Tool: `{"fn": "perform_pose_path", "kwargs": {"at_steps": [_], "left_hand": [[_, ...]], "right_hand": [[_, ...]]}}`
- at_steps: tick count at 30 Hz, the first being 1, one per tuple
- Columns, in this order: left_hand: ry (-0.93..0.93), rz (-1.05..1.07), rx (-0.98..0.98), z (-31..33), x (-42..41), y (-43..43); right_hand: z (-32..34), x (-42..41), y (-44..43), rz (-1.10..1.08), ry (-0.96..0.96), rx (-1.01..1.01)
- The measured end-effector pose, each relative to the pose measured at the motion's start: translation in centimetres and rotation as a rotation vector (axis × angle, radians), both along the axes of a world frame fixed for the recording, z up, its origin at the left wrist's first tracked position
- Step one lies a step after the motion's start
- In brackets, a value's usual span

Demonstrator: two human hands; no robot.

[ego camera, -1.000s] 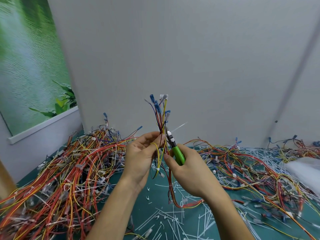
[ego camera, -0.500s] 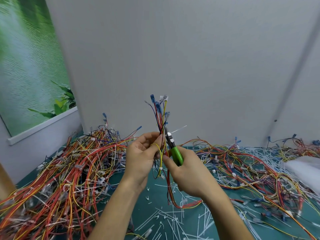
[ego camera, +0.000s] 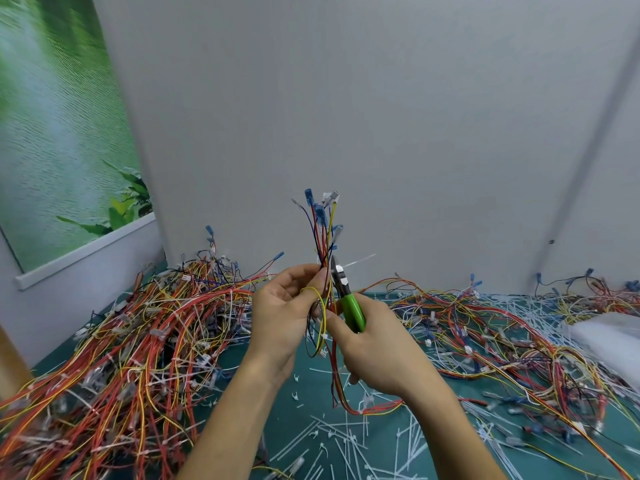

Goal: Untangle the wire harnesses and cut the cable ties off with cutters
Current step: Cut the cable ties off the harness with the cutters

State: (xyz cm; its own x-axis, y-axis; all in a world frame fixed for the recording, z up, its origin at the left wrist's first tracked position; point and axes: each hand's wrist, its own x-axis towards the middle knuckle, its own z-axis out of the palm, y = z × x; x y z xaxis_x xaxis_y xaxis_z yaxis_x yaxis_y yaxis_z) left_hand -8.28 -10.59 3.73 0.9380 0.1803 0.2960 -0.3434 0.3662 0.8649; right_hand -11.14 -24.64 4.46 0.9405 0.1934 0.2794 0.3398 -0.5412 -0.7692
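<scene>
My left hand pinches a thin wire harness upright in front of me; its red, yellow and blue wires end in blue and clear terminals at the top and trail down to the table. My right hand grips green-handled cutters, whose jaws sit against the bundle just above my left fingers. A white cable tie sticks out to the right at the jaws.
A big tangle of red and yellow harnesses covers the green table on the left. More harnesses spread on the right. Cut white ties litter the front. A white bag lies at the right edge. A grey wall stands behind.
Both hands and the harness have stayed almost in place. The cutter jaws have stayed against the bundle by the white tie.
</scene>
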Motion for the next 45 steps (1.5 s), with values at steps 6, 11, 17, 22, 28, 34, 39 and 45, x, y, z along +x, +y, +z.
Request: {"fn": "perform_pose_path", "kwargs": {"at_steps": [6, 11, 17, 22, 28, 34, 39, 45], "left_hand": [[-0.020, 0.001, 0.018, 0.10, 0.03, 0.03], [-0.024, 0.000, 0.014, 0.03, 0.09, 0.05], [-0.010, 0.006, 0.022, 0.02, 0.05, 0.08], [-0.014, 0.009, 0.031, 0.05, 0.10, 0.13], [-0.025, -0.003, 0.041, 0.11, 0.08, 0.37], [-0.053, -0.009, 0.054, 0.16, 0.25, 0.57], [-0.062, -0.011, 0.056, 0.13, 0.36, 0.61], [-0.045, 0.003, 0.073, -0.13, 0.29, 0.34]], "right_hand": [[-0.12, 0.36, -0.40, -0.003, -0.006, 0.010], [0.07, 0.13, -0.34, 0.013, 0.003, 0.006], [0.13, 0.10, -0.34, 0.017, 0.004, 0.000], [0.04, 0.30, -0.40, 0.008, 0.010, 0.046], [-0.11, 0.35, -0.47, 0.015, -0.011, 0.034], [-0.15, 0.27, -0.75, -0.007, -0.085, -0.004], [0.15, 0.05, -0.55, -0.008, -0.079, -0.005], [0.60, -0.32, -0.68, 0.027, 0.045, -0.056]]}}
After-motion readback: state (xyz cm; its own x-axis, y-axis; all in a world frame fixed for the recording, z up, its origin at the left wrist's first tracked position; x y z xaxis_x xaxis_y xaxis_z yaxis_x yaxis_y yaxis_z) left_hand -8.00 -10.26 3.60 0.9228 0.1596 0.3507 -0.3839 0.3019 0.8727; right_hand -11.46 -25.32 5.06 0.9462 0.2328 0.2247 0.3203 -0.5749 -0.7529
